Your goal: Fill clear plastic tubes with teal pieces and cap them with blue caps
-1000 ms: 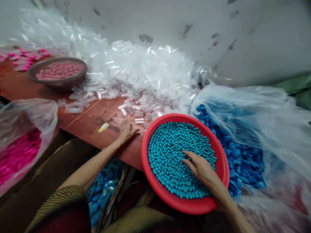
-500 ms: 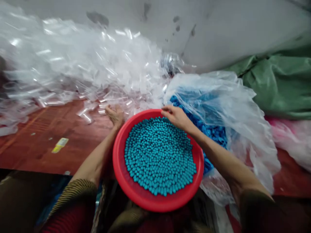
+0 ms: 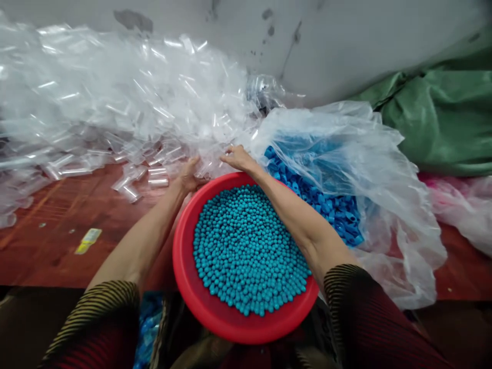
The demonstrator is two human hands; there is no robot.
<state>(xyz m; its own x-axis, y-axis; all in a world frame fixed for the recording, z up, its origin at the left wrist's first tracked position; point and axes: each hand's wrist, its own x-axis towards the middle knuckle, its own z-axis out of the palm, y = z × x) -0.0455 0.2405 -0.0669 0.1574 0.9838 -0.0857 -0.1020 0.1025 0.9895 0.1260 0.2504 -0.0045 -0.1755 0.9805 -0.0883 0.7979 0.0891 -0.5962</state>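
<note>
A red basin [image 3: 192, 294] full of small teal beads [image 3: 242, 251] sits at the near edge of a red-brown table [image 3: 54, 236]. Just beyond its far rim, my left hand [image 3: 190, 174] lies among the clear plastic tubes [image 3: 115, 113] piled there, fingers curled on them. Over the far rim reaches my right hand [image 3: 238, 156], fingers together at the edge of the same pile. What either hand grips is hidden by the tubes.
A clear plastic bag of blue caps [image 3: 330, 205] lies right of the basin. Green sheeting [image 3: 442, 118] and a pinkish bag [image 3: 465, 210] are farther right. A yellow scrap [image 3: 86, 241] lies on the table at left. A grey wall [image 3: 346, 36] stands behind.
Both hands have moved forward past the basin's far rim into the tube pile. The view has shifted right and down, so the brown bowl of pink beads has left the picture.
</note>
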